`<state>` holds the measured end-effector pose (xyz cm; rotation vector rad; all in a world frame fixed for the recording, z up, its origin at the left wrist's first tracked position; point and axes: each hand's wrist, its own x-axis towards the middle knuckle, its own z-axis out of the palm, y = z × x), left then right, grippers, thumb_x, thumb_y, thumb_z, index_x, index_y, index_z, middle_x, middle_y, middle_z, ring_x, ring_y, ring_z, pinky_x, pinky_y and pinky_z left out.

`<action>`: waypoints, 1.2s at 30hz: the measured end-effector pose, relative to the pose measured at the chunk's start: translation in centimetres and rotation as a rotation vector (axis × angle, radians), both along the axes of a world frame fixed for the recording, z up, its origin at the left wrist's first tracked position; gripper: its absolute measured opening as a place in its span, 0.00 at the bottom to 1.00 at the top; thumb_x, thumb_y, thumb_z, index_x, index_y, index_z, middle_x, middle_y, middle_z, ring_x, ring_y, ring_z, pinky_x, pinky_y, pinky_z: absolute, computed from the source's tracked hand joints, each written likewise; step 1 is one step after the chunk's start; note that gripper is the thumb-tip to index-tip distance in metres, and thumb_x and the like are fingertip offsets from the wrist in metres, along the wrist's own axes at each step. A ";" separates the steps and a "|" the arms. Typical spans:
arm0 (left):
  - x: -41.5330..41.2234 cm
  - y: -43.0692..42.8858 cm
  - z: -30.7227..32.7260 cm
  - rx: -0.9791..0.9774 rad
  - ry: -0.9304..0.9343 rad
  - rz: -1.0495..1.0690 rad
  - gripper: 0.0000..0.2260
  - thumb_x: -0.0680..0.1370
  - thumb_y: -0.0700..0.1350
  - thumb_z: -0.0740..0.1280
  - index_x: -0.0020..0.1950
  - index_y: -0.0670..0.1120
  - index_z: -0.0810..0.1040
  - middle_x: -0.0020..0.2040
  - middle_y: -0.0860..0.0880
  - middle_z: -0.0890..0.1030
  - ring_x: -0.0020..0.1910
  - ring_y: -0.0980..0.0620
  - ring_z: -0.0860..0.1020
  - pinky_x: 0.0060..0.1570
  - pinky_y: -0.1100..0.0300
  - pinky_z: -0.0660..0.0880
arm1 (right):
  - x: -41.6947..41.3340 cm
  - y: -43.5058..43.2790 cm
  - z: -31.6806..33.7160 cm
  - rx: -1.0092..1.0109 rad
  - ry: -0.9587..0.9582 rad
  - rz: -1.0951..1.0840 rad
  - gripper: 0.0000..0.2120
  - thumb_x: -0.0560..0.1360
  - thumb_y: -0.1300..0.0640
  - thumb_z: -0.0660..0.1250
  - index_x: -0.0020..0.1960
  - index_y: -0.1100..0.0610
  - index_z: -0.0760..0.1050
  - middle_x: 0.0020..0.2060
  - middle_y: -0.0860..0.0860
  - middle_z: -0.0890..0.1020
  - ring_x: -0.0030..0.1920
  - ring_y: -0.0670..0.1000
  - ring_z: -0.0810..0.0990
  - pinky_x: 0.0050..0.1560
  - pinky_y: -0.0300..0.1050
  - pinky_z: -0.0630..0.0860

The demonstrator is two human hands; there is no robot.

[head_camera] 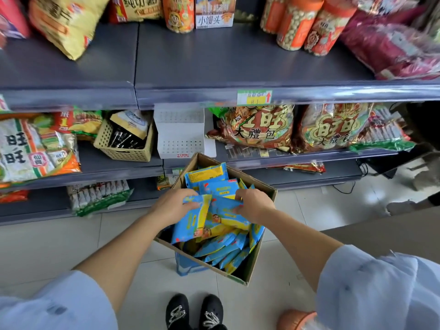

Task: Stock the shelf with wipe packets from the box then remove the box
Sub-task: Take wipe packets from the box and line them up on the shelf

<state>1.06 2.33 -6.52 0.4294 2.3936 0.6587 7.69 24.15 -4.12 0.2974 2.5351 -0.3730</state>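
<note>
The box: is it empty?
No, many blue and yellow packets lie in the box.

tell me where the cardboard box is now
In the head view the cardboard box sits low centre, between the lower shelves and the person's black shoes.

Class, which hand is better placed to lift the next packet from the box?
Probably left: the left hand grips a packet tilted up off the pile in the box; whether the right hand holds one is unclear.
</note>
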 end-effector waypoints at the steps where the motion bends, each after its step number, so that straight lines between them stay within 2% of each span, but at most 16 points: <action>1: 0.0 0.2 1.0 0.062 0.028 0.060 0.14 0.76 0.55 0.68 0.61 0.58 0.75 0.61 0.52 0.77 0.59 0.49 0.76 0.50 0.55 0.73 | -0.1 -0.1 0.7 -0.027 0.005 -0.007 0.15 0.76 0.49 0.68 0.59 0.54 0.74 0.52 0.53 0.79 0.52 0.56 0.78 0.45 0.47 0.73; 3: 0.1 0.7 3.2 0.163 0.118 0.170 0.14 0.74 0.54 0.70 0.57 0.56 0.71 0.56 0.48 0.78 0.53 0.47 0.78 0.47 0.51 0.76 | -0.4 -0.5 2.5 -0.070 0.035 -0.016 0.15 0.75 0.48 0.68 0.58 0.53 0.74 0.51 0.53 0.79 0.52 0.56 0.78 0.43 0.45 0.71; 5: 0.1 1.2 5.5 0.215 0.184 0.242 0.14 0.73 0.52 0.71 0.49 0.51 0.67 0.48 0.49 0.77 0.45 0.46 0.78 0.39 0.52 0.71 | -0.9 -0.8 4.4 -0.115 0.081 -0.041 0.15 0.74 0.47 0.69 0.57 0.53 0.75 0.49 0.51 0.79 0.52 0.55 0.78 0.43 0.45 0.71; 9: 0.0 1.9 9.4 0.299 0.172 0.375 0.11 0.73 0.47 0.73 0.41 0.50 0.70 0.46 0.50 0.77 0.40 0.47 0.76 0.38 0.54 0.69 | -2.0 -0.9 8.1 -0.188 0.146 -0.095 0.14 0.73 0.47 0.70 0.52 0.56 0.78 0.40 0.49 0.77 0.43 0.52 0.76 0.37 0.44 0.69; 11: -0.1 2.1 10.6 0.312 0.117 0.425 0.09 0.72 0.42 0.74 0.44 0.49 0.73 0.51 0.50 0.77 0.45 0.49 0.75 0.41 0.56 0.69 | -2.2 -0.7 9.5 -0.197 0.158 -0.112 0.13 0.74 0.47 0.70 0.50 0.57 0.78 0.37 0.50 0.76 0.39 0.52 0.75 0.33 0.44 0.67; 14: 0.1 2.4 12.1 0.285 -0.035 0.394 0.19 0.72 0.35 0.73 0.57 0.51 0.72 0.57 0.46 0.75 0.48 0.48 0.75 0.44 0.55 0.75 | -2.2 -0.4 10.9 -0.232 0.161 -0.148 0.13 0.74 0.48 0.70 0.49 0.58 0.78 0.34 0.51 0.76 0.35 0.51 0.74 0.32 0.43 0.68; 17: 0.3 2.6 13.3 0.242 -0.057 0.361 0.32 0.75 0.34 0.69 0.72 0.54 0.60 0.68 0.44 0.69 0.51 0.47 0.74 0.50 0.52 0.77 | -2.1 -0.3 12.0 -0.258 0.170 -0.158 0.10 0.75 0.48 0.69 0.43 0.55 0.75 0.32 0.49 0.74 0.31 0.48 0.72 0.29 0.42 0.66; 19: 0.4 2.4 14.1 0.243 -0.014 0.407 0.34 0.77 0.37 0.68 0.76 0.53 0.52 0.71 0.44 0.66 0.54 0.47 0.73 0.51 0.53 0.74 | -2.2 -0.2 12.8 -0.269 0.180 -0.156 0.12 0.75 0.48 0.69 0.38 0.52 0.71 0.31 0.49 0.73 0.31 0.49 0.71 0.29 0.42 0.64; 21: 0.4 1.9 15.2 0.215 0.061 0.429 0.29 0.79 0.39 0.65 0.74 0.50 0.54 0.65 0.42 0.71 0.52 0.43 0.75 0.48 0.52 0.73 | -2.6 -0.3 13.6 -0.277 0.196 -0.153 0.11 0.75 0.48 0.69 0.42 0.54 0.73 0.33 0.49 0.74 0.33 0.50 0.73 0.29 0.42 0.65; 24: 0.0 0.6 17.1 0.122 0.195 0.376 0.16 0.82 0.41 0.58 0.68 0.50 0.61 0.44 0.45 0.73 0.31 0.49 0.69 0.30 0.57 0.63 | -3.5 -0.9 15.2 -0.298 0.224 -0.151 0.10 0.76 0.50 0.68 0.52 0.55 0.76 0.39 0.51 0.78 0.35 0.50 0.76 0.33 0.42 0.71; 25: -0.2 0.1 17.8 0.129 0.211 0.371 0.11 0.83 0.42 0.56 0.65 0.50 0.66 0.42 0.47 0.72 0.29 0.51 0.67 0.28 0.58 0.60 | -3.8 -1.3 15.7 -0.301 0.235 -0.134 0.10 0.76 0.51 0.68 0.54 0.55 0.77 0.41 0.52 0.79 0.37 0.51 0.77 0.35 0.43 0.72; 27: -0.7 -1.2 19.2 0.173 0.216 0.380 0.08 0.83 0.44 0.56 0.56 0.48 0.74 0.49 0.48 0.77 0.33 0.52 0.71 0.27 0.59 0.63 | -4.5 -2.3 17.0 -0.310 0.256 -0.101 0.09 0.76 0.54 0.67 0.54 0.56 0.77 0.42 0.53 0.80 0.38 0.51 0.77 0.37 0.44 0.72; 29: -1.1 -2.7 20.8 0.209 0.190 0.426 0.05 0.80 0.48 0.63 0.52 0.48 0.77 0.57 0.51 0.76 0.47 0.51 0.75 0.33 0.59 0.69 | -5.2 -3.5 18.3 -0.312 0.271 -0.063 0.08 0.76 0.57 0.66 0.54 0.55 0.77 0.43 0.53 0.80 0.39 0.51 0.77 0.36 0.42 0.72; 31: -1.5 -4.6 22.4 0.203 0.093 0.428 0.14 0.75 0.48 0.72 0.58 0.49 0.74 0.61 0.51 0.70 0.55 0.50 0.72 0.45 0.57 0.72 | -5.9 -4.9 19.9 -0.300 0.288 -0.016 0.05 0.76 0.59 0.64 0.51 0.55 0.75 0.40 0.51 0.78 0.39 0.52 0.77 0.35 0.40 0.71; 33: -1.6 -6.5 24.3 0.201 -0.047 0.397 0.30 0.72 0.41 0.75 0.70 0.50 0.65 0.69 0.48 0.66 0.58 0.49 0.71 0.50 0.56 0.74 | -6.4 -6.5 21.5 -0.301 0.322 0.010 0.10 0.76 0.60 0.63 0.56 0.56 0.76 0.47 0.52 0.79 0.44 0.53 0.78 0.40 0.42 0.72; 36: -2.0 -9.2 27.2 0.137 -0.047 0.317 0.46 0.73 0.34 0.72 0.78 0.57 0.45 0.76 0.46 0.58 0.53 0.47 0.74 0.38 0.60 0.76 | -7.3 -8.8 23.7 -0.299 0.408 0.005 0.14 0.76 0.60 0.64 0.61 0.55 0.74 0.55 0.52 0.78 0.47 0.51 0.76 0.42 0.43 0.73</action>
